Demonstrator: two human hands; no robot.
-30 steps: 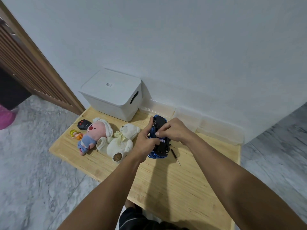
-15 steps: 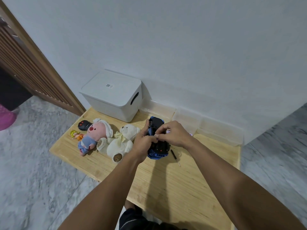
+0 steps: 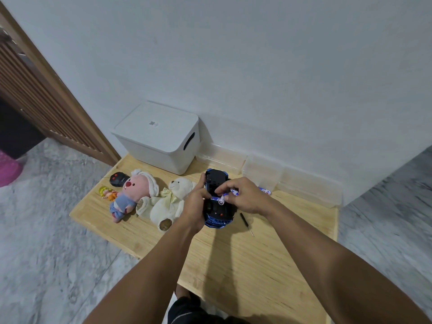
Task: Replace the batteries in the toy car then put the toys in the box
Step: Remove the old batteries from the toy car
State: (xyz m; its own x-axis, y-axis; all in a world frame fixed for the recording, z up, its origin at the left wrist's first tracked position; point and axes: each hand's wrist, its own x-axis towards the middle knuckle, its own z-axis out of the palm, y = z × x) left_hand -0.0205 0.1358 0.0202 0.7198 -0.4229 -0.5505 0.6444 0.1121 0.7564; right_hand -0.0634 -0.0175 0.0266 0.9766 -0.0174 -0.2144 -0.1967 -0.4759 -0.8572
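— Batteries [image 3: 222, 199] have come up out of the car since a second ago; my right hand [image 3: 245, 197] now pinches them over the underside.

— And the car?

— Toy car [image 3: 217, 206] sits belly-up on the bench [image 3: 233, 265], my left hand [image 3: 195, 204] clamped round its side. Old cells are coming out, I judge; the box [image 3: 161, 139] is still lidded.

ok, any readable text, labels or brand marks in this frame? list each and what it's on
None can be read as words.
White box: small dark printed mark, maybe a code plus a logo, on the lid; too small to read.
Battery pinched in the right hand: blue and white wrapper print, blurred.
Second battery on the table: same print, unreadable.
Black remote: red buttons only, no legible marking.
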